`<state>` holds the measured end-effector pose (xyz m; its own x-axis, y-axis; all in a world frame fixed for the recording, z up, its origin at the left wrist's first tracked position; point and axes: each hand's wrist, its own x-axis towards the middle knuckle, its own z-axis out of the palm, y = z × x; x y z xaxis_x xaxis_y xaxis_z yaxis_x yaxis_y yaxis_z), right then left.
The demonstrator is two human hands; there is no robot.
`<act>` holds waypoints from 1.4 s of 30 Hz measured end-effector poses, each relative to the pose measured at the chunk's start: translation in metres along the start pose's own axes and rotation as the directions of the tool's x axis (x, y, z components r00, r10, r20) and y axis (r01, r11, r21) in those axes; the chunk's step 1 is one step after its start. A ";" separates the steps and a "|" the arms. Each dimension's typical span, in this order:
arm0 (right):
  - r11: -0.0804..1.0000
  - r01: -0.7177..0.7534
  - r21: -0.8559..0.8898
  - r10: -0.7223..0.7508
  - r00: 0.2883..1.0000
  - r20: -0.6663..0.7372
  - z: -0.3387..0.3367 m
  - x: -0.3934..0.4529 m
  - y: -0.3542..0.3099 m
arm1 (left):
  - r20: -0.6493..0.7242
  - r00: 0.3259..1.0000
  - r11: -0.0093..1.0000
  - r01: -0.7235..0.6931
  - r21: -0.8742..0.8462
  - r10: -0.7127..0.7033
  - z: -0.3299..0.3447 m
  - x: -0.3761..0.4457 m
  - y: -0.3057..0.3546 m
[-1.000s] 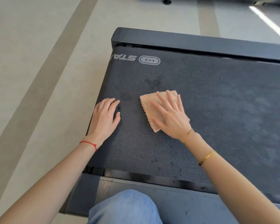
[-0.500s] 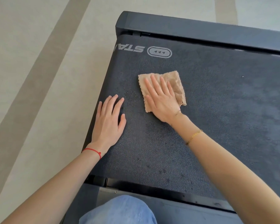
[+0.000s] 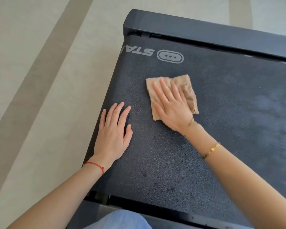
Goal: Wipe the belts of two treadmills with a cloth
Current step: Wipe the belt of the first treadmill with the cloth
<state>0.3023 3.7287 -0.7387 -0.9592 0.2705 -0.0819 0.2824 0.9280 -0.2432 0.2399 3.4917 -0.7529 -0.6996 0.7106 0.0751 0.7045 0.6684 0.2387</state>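
A dark textured treadmill belt [image 3: 221, 129] fills most of the view, with a grey logo near its far left corner. A folded tan cloth [image 3: 187, 87] lies on the belt. My right hand [image 3: 170, 106] presses flat on the cloth with straight, spread fingers. My left hand [image 3: 113, 133] rests flat on the bare belt near its left edge, a hand's width left of the cloth. Small dark spots mark the belt close to me.
A black side rail [image 3: 205, 32] borders the far edge of the belt, and another rail [image 3: 155, 212] runs along the near edge. Beige floor [image 3: 40, 96] with darker stripes lies to the left. My knee in blue jeans [image 3: 119, 220] is at the bottom.
My right hand has pushed the cloth away from me, toward the logo end of the belt. My left hand has stayed flat at the left edge, fingers now straighter.
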 end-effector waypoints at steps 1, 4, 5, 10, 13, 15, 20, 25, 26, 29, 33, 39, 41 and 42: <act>0.997 0.070 -0.021 -0.069 0.997 0.024 -0.003 -0.008 0.006 | 0.003 1.000 1.000 -0.003 0.000 0.003 0.000 0.000 0.000; 0.988 0.108 -0.115 -0.102 0.993 0.059 -0.020 0.001 0.041 | 0.013 1.000 1.000 -0.006 -0.001 0.006 -0.001 -0.001 -0.001; 0.990 0.049 -0.129 -0.042 0.998 0.054 -0.025 0.011 0.051 | 0.016 1.000 1.000 -0.005 0.000 0.005 -0.001 0.000 -0.001; 0.969 -0.247 0.020 0.247 0.969 -0.012 -0.016 0.048 0.018 | 0.020 1.000 1.000 0.008 -0.005 -0.007 -0.003 0.001 0.002; 1.000 -0.003 -0.009 0.003 1.000 -0.012 0.002 0.025 -0.022 | 0.011 1.000 1.000 0.007 -0.014 -0.007 -0.004 0.001 0.001; 0.987 0.159 -0.031 -0.158 0.987 0.016 0.007 0.007 -0.028 | 0.008 1.000 1.000 0.003 -0.016 -0.003 -0.004 0.000 0.000; 0.996 0.029 -0.079 -0.029 1.000 0.005 -0.012 0.048 0.018 | 0.020 1.000 1.000 0.000 -0.011 0.000 -0.004 0.000 0.002; 0.980 -0.201 0.006 0.201 0.979 -0.029 -0.012 0.124 -0.016 | 0.025 1.000 1.000 0.018 -0.009 -0.017 -0.006 0.002 0.005; 0.989 -0.149 0.001 0.149 0.989 -0.015 -0.009 0.131 -0.033 | 0.022 1.000 1.000 0.015 -0.011 -0.015 -0.006 0.002 0.005; 0.992 0.106 -0.070 -0.104 0.994 0.025 0.005 0.129 -0.071 | 0.022 1.000 1.000 0.003 -0.010 -0.003 -0.005 0.002 0.004; 0.986 0.137 -0.092 -0.136 0.991 0.015 -0.003 0.150 -0.043 | 0.009 1.000 1.000 -0.002 -0.008 0.002 -0.002 0.001 0.000; 0.986 -0.162 -0.028 0.162 0.987 -0.006 -0.016 0.208 -0.040 | 0.010 1.000 1.000 0.006 -0.001 -0.006 0.000 0.001 0.003; 0.998 -0.008 -0.056 0.010 0.999 0.033 -0.012 0.197 -0.051 | 0.010 1.000 1.000 0.002 -0.004 -0.002 -0.001 0.001 0.002; 0.996 0.058 -0.070 -0.055 0.998 0.042 -0.010 0.188 -0.048 | 0.005 1.000 1.000 0.000 -0.008 0.000 -0.001 0.001 0.001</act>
<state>0.1081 3.7372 -0.7325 -0.9720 0.2082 -0.1093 0.2253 0.9576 -0.1794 0.2396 3.4926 -0.7514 -0.6988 0.7118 0.0702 0.7036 0.6664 0.2468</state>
